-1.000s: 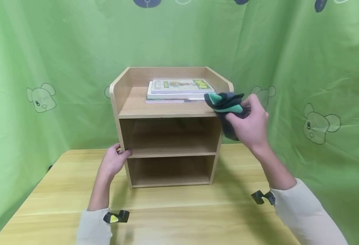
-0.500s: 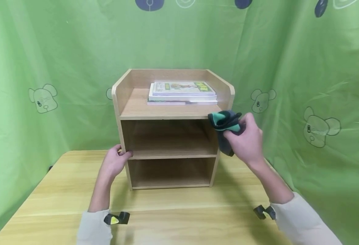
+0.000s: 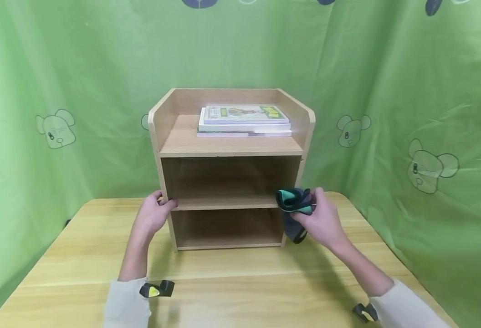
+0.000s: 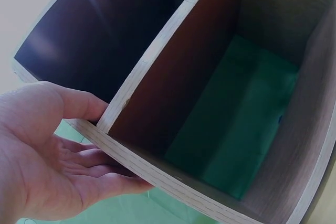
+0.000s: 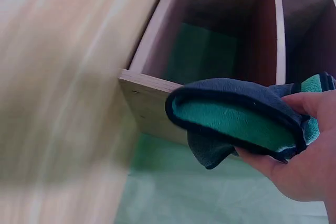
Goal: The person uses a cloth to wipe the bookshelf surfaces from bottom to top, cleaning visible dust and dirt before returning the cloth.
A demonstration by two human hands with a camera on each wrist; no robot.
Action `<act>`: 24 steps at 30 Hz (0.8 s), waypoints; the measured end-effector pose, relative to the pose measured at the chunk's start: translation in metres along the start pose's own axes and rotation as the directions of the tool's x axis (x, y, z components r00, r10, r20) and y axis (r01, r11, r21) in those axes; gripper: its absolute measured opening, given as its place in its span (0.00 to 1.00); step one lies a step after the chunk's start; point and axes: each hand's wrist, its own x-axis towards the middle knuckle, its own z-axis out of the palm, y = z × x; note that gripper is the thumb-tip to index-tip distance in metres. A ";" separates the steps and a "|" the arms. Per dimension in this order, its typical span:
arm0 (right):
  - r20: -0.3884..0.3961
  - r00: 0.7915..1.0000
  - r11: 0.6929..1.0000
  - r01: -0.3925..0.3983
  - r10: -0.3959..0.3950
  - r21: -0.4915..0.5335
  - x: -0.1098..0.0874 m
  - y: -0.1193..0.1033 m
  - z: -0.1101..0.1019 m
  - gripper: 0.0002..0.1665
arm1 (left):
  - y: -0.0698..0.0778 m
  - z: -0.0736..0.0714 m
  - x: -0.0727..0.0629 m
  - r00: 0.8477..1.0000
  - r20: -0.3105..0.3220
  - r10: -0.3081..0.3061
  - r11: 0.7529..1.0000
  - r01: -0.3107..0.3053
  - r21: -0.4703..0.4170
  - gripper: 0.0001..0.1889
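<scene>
A small wooden shelf unit with two lower compartments stands on the table. My left hand grips its left side panel, the thumb at the middle shelf's front edge and the fingers outside, as the left wrist view also shows. In my right hand is a folded cloth, dark grey-blue with green faces and black edging. The cloth is at the front edge of the right side panel, around middle-shelf height and below. In the right wrist view, the cloth covers part of that panel; whether it presses the wood is hard to tell.
A stack of several books lies on the unit's top, between raised side and back walls. The wooden table extends in front and to both sides. A green curtain with cartoon faces hangs behind and at the sides.
My right hand has moved down with the cloth, from beside the top shelf to the lower part of the right side panel. The left hand keeps its grip on the left panel.
</scene>
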 end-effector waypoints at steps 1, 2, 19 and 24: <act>0.006 1.000 1.000 -0.003 0.003 -0.016 -0.001 0.003 0.002 0.28 | 0.000 0.000 0.000 1.000 0.000 -0.001 1.000 0.001 0.000 0.31; 0.016 1.000 1.000 -0.008 0.009 -0.029 -0.002 0.005 0.004 0.29 | 0.000 0.000 0.000 1.000 -0.001 -0.001 1.000 0.001 0.000 0.31; 0.277 0.955 0.970 -0.041 0.109 -0.241 -0.009 0.051 0.043 0.43 | 0.003 -0.002 0.001 1.000 -0.004 0.008 1.000 -0.008 -0.005 0.30; 0.271 0.962 0.956 0.055 0.027 -0.289 -0.014 0.056 0.048 0.36 | 0.001 -0.001 0.000 1.000 -0.011 0.007 1.000 -0.007 -0.002 0.29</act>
